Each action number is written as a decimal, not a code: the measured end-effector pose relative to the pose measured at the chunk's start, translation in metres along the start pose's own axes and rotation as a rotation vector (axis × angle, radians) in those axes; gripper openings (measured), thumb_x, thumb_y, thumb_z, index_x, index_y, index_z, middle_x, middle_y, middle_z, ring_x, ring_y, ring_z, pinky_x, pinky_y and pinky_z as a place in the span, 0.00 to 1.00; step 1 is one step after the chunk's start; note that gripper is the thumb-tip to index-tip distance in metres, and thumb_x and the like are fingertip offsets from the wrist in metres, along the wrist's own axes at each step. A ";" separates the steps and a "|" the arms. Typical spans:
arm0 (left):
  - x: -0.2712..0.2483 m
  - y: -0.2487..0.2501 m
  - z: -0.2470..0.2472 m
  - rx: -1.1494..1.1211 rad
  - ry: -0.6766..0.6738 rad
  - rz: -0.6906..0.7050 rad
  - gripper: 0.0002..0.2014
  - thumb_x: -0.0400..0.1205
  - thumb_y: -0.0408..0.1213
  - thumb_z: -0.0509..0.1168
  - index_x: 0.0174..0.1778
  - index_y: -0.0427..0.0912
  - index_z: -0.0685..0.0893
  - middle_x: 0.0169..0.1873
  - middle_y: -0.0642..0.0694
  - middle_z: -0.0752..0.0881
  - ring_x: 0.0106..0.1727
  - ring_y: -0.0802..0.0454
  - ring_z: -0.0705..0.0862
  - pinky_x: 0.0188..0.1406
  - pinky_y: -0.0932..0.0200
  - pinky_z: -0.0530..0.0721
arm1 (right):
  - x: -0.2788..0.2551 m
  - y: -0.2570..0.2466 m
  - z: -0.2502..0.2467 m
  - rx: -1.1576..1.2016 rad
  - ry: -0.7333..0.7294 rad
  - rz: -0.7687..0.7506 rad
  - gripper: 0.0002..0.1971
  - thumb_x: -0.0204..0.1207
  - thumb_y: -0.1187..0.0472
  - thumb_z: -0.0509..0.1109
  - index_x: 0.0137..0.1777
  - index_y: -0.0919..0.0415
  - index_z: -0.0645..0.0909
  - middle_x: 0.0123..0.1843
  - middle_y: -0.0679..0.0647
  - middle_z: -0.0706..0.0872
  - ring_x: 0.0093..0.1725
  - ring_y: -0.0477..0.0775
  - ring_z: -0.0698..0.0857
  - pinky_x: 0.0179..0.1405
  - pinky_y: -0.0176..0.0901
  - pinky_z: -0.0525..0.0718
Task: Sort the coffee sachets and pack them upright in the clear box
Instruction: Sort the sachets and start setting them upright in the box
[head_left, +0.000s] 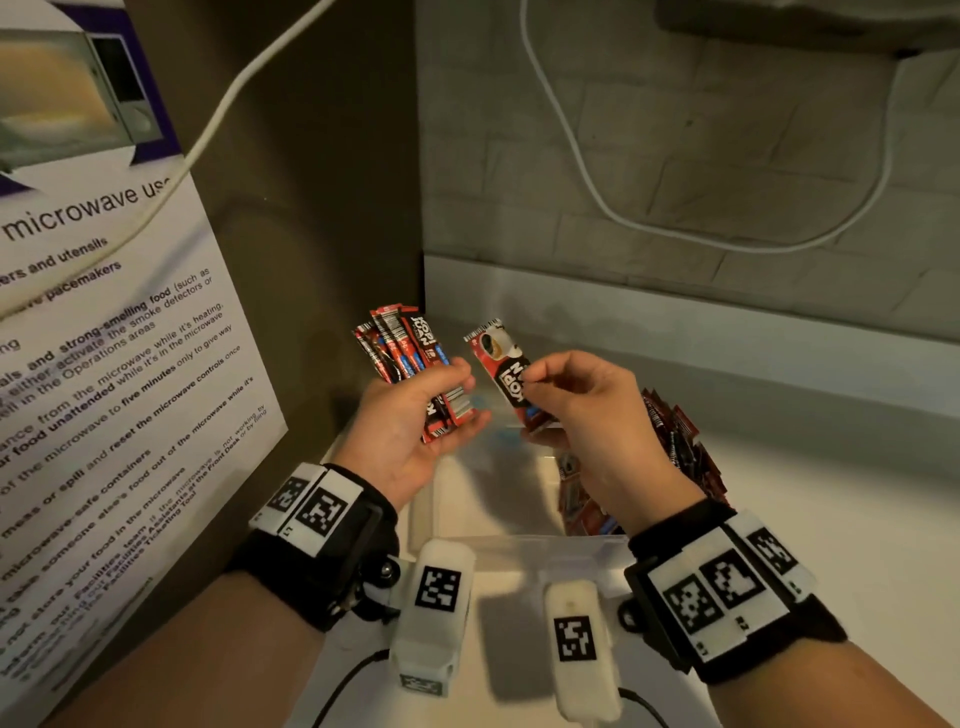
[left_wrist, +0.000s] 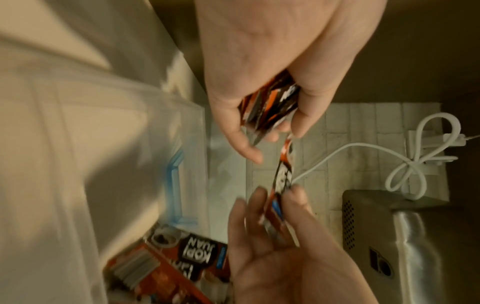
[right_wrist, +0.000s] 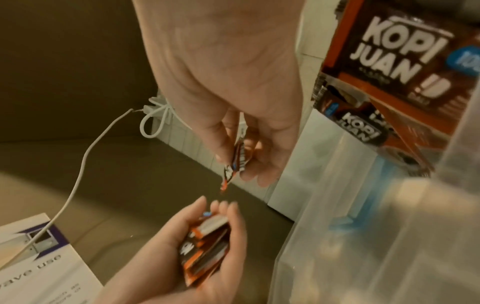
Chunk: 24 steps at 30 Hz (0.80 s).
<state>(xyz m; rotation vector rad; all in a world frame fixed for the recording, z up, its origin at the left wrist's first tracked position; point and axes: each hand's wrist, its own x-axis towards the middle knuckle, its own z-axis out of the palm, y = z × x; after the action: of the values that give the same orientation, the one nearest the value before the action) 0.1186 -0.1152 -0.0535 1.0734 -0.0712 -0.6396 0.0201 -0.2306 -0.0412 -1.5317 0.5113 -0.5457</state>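
Much of the clear box (head_left: 519, 551) is hard to trace: from the head view its walls are nearly see-through, and the wrist cameras below the hands cover its near rim. A blue clip on its far side shows only as a blur between the hands. The left wrist view is smeared, so the print on the sachets there cannot be read. The right hand (head_left: 587, 415) hides part of the pouch (head_left: 675, 452) lying just beyond and below it, by the right wall of the box; how many sachets it holds cannot be told. The poster (head_left: 104, 364) to the left of the left hand is cut off at the frame edge.

The left hand (head_left: 410, 421) is curled around a bundle (head_left: 405, 358) of red-and-black sachets, fanned out above its fingers, with the lower ends sticking out past the palm. The right hand pinches a single sachet (head_left: 506, 376) between thumb and fingertips, tilted, close to the bundle but apart from it. Both are held above the box. Its floor under the hands looks bare, though glare makes this uncertain. A white cable (head_left: 597, 208) loops on the wall beyond the hands.
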 end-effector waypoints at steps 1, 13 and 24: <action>0.002 0.003 -0.004 0.003 0.016 0.006 0.05 0.76 0.26 0.72 0.45 0.37 0.84 0.34 0.44 0.88 0.36 0.52 0.89 0.39 0.49 0.91 | 0.002 -0.001 -0.002 -0.082 -0.005 -0.028 0.08 0.75 0.75 0.69 0.42 0.61 0.82 0.38 0.57 0.85 0.34 0.55 0.85 0.32 0.48 0.86; -0.004 0.000 -0.011 0.300 -0.190 -0.058 0.17 0.70 0.25 0.74 0.55 0.39 0.84 0.42 0.42 0.91 0.40 0.48 0.90 0.33 0.53 0.88 | 0.017 -0.030 0.003 -0.219 -0.139 -0.138 0.24 0.66 0.81 0.73 0.58 0.61 0.78 0.31 0.54 0.85 0.21 0.37 0.79 0.21 0.27 0.73; 0.011 0.005 -0.033 0.081 0.169 0.002 0.08 0.77 0.31 0.73 0.48 0.43 0.83 0.41 0.45 0.87 0.43 0.52 0.87 0.49 0.48 0.87 | 0.041 0.023 0.032 -0.098 0.098 0.097 0.12 0.69 0.73 0.76 0.32 0.58 0.80 0.34 0.57 0.86 0.28 0.46 0.83 0.28 0.39 0.83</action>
<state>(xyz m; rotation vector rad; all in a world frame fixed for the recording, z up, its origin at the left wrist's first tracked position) 0.1414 -0.0932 -0.0681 1.2019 0.0484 -0.5454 0.0727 -0.2317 -0.0638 -1.5697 0.6934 -0.5292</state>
